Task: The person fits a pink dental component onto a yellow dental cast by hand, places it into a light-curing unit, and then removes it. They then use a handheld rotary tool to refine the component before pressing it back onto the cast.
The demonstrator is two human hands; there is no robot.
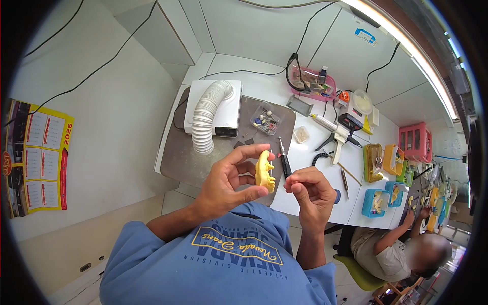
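My left hand [226,178] grips a yellow dental model [264,172] between thumb and fingers, raised over the table's near edge. Tooth-like stumps along the model face right. Beside it my right hand [311,190] is closed in a pinch, thumb against the forefinger; I cannot tell what lies between those fingertips. A black handpiece [285,163] with a metal tip shows between the hands, its lower end right at the right fingertips in this view. Beyond the model, a clear box of small rotary bits [266,119] sits on the dark mat [175,157].
A white machine with a ribbed hose [206,117] stands on the mat. Rightward lie a glue gun [339,140], a pointed tool [345,180], a pink basket [325,96] and blue trays [375,203]. Another person [386,254] works at the far right.
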